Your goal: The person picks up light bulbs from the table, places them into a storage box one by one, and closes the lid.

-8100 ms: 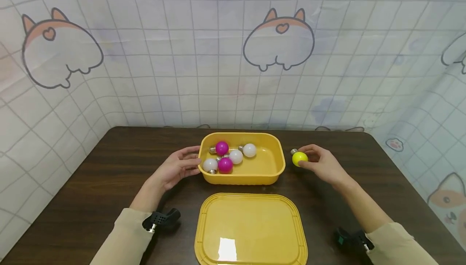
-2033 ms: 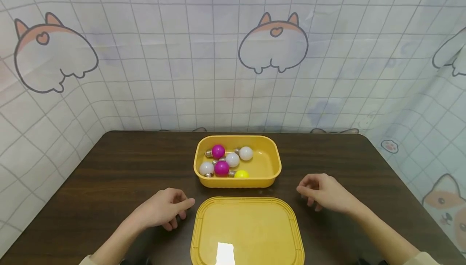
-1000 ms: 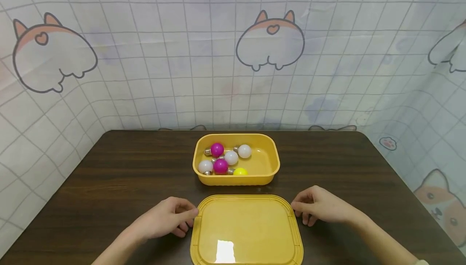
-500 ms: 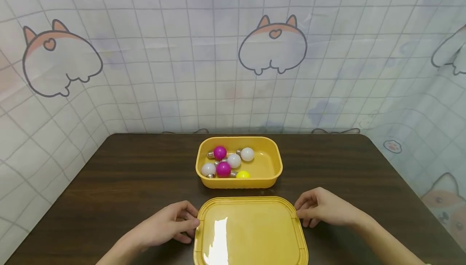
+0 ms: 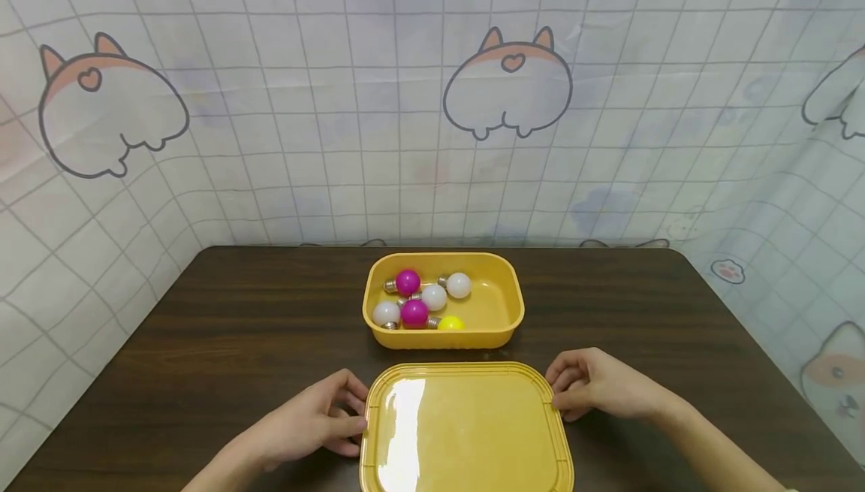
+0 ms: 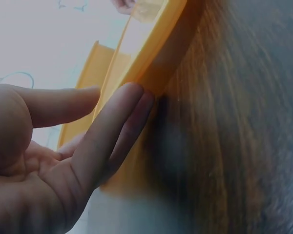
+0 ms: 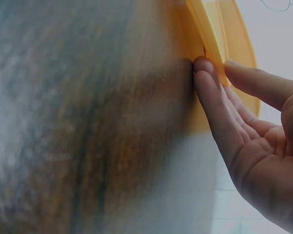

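Note:
A flat yellow lid (image 5: 473,432) with a ridged rim is held at both sides in the head view. At its left edge, my left hand (image 5: 307,421) pinches the rim between thumb and fingers; the left wrist view shows the lid's edge (image 6: 149,56) there. On the opposite edge my right hand (image 5: 601,387) pinches the rim the same way, with its thumb (image 7: 256,80) on top. Just beyond the lid stands a yellow box (image 5: 446,339) holding light bulbs: magenta ones (image 5: 414,313), white ones (image 5: 435,297) and a yellow one (image 5: 451,323), partly hidden by the front wall.
Everything sits on a dark wood-grain table (image 5: 270,312). A white gridded curtain (image 5: 324,131) with cartoon corgi prints hangs behind it and along both sides.
The yellow bulb, earlier in my right hand, now lies in the box. My left hand has left the box. Both hands moved to the lid's edges and grip it; its glare has shifted.

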Motion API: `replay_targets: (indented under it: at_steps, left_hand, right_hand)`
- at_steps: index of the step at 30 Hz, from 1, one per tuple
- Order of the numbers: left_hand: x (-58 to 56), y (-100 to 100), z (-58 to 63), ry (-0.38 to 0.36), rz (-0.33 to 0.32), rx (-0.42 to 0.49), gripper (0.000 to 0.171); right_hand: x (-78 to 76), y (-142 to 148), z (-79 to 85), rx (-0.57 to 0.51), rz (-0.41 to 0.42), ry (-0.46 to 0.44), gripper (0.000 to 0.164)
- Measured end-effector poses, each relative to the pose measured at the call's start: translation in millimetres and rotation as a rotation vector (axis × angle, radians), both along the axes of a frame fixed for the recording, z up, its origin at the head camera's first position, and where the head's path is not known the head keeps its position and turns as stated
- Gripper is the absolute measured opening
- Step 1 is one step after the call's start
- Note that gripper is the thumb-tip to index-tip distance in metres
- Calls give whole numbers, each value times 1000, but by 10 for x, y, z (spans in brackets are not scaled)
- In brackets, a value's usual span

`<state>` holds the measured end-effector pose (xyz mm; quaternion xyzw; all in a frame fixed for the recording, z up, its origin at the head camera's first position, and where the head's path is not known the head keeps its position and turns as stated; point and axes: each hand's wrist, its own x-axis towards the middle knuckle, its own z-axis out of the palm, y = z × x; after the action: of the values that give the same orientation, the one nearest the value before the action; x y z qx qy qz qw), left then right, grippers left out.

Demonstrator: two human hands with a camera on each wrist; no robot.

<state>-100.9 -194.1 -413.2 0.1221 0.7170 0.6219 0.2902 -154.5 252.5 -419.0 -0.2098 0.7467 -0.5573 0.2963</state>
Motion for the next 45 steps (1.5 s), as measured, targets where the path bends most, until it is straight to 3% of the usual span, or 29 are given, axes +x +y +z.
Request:
replay_targets:
  at_steps: [12, 28, 35, 39, 45]
  left_hand:
    - [92, 49, -82, 8, 76, -1, 37]
    - [83, 50, 22, 42, 101, 62, 43]
    - [75, 40, 78, 58, 120, 79, 44]
    - [40, 29, 114, 93, 142, 80, 47]
    - [-16, 12, 178, 125, 176, 74, 47]
  right_hand:
    - [76, -22, -24, -67, -13, -61, 31]
    - [63, 34, 10, -166, 42, -83, 42]
    - [76, 87, 33, -279, 105, -101, 42]
    - [50, 108, 68, -343, 147, -123, 47]
    - [11, 85, 122, -374, 166, -82, 52]
